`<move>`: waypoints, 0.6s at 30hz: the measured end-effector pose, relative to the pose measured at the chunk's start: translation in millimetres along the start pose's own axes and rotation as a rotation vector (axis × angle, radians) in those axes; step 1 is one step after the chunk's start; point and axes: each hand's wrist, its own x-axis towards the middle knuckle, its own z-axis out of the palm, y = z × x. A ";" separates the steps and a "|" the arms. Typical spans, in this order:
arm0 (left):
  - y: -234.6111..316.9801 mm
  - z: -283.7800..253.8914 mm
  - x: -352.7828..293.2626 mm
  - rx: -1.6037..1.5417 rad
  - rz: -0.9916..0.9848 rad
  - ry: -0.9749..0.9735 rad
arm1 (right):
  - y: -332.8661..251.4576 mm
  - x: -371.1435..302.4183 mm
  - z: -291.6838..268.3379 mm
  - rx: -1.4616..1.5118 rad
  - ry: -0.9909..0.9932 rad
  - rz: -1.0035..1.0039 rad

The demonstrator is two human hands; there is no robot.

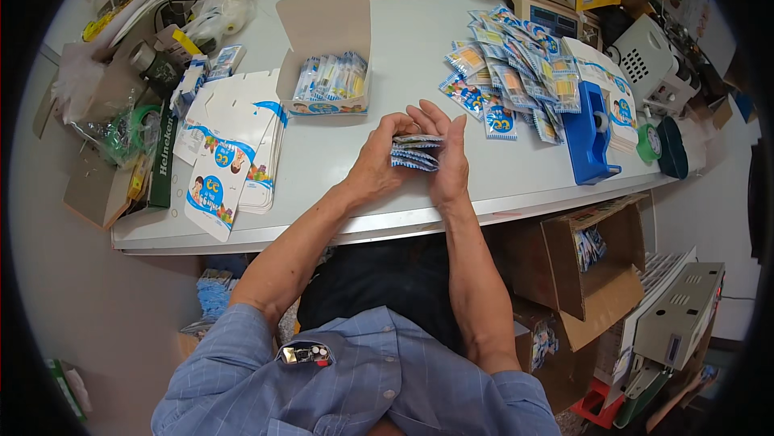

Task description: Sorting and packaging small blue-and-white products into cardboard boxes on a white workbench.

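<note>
Between my two hands, near the front of the white table [403,41], is a small stack of sachets [415,155] with blue-and-white crimped edges. My left hand [377,155] closes round the stack's left side. Against its right side rests my right hand [453,163], fingers curved behind the sachets and thumb raised. Beyond my left hand stands an open carton [329,108], its lid up, with a row of similar sachets [330,75] upright inside. A loose heap of sachets [520,65] lies to the right of my hands.
Flat printed cartons [222,170] are stacked at the left. A blue tape dispenser [592,141] stands at the right, near green tape [648,144] and more flat cartons [617,97]. A scale [540,12] sits far right. Below the table edge are cardboard boxes [564,267] holding sachets.
</note>
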 end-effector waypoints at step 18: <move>-2.5 0.9 1.5 -0.044 0.080 0.013 | -1.9 7.1 3.6 -0.072 0.043 0.025</move>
